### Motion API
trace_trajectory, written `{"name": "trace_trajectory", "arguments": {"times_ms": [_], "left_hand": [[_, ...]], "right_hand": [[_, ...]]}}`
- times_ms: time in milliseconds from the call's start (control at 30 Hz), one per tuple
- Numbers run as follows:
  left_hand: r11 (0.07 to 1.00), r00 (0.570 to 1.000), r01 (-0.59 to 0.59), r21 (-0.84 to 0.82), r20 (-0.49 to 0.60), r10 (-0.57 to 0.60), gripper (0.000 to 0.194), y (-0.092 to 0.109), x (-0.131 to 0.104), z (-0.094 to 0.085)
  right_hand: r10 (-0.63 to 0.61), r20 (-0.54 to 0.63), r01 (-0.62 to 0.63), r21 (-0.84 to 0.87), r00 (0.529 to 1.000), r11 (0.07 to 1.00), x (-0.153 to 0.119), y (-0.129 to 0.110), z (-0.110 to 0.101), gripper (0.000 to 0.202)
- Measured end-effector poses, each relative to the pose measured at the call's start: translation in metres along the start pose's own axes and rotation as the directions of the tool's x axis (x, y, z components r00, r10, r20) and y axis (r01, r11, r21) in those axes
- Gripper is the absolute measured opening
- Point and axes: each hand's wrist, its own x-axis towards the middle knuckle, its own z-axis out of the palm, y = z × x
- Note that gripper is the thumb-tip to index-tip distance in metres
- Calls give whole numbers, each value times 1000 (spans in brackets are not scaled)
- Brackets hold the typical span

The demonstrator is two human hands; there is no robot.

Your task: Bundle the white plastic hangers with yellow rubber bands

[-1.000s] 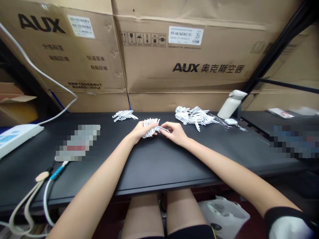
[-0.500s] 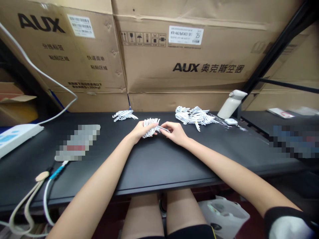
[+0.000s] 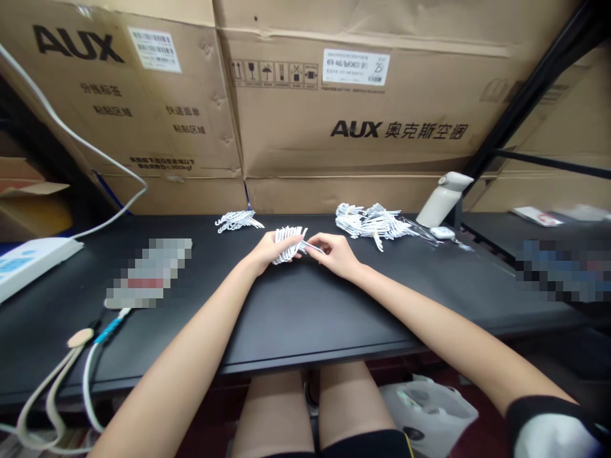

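My left hand [image 3: 268, 252] is closed around a row of slim white hooks [image 3: 287, 245], lined up side by side with curved ends down. Fingertips of my right hand [image 3: 337, 255] pinch a white hook [image 3: 315, 247] at the right end of that row. Whether it touches the others I cannot tell. Behind my left hand lies a small pile of white hooks [image 3: 238, 220] on the black table [image 3: 324, 318]. Beyond my right hand is a larger heap of white hooks [image 3: 377, 224], several of them in bundles.
A white bottle [image 3: 442, 200] and a small white case [image 3: 443, 233] stand beside the large heap. Left are a blurred-out flat device [image 3: 150, 273] on a cable and a white power strip [image 3: 33, 261]. Cardboard boxes [image 3: 286, 146] wall the back; a plastic bag [image 3: 429, 413] sits below.
Almost nothing differs. Both hands stay in the same place with the hooks, and the hook in my right fingers has shifted only very slightly.
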Motion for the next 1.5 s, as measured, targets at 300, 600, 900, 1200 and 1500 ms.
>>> {"name": "trace_trajectory", "arguments": {"times_ms": [300,600,900,1200,1500], "left_hand": [[1000,1000,15,5,20,-15,39,0,0,0],[988,988,-81,128,139,63,31,3,-8,0],[998,998,-33,51,-49,35,35,-1,0,0],[999,981,-43,-17,-192,38,30,-2,3,-3],[999,983,-51,9,-177,52,32,-4,4,-3]], "right_hand": [[0,-11,0,14,1000,1000,-1,-3,-1,28],[96,69,-108,184,993,977,-1,-4,0,34],[69,-87,-77,-94,994,993,14,12,-35,29],[623,452,-560,-284,638,779,15,28,-95,28],[552,590,-504,-266,589,822,14,26,-100,16]]}}
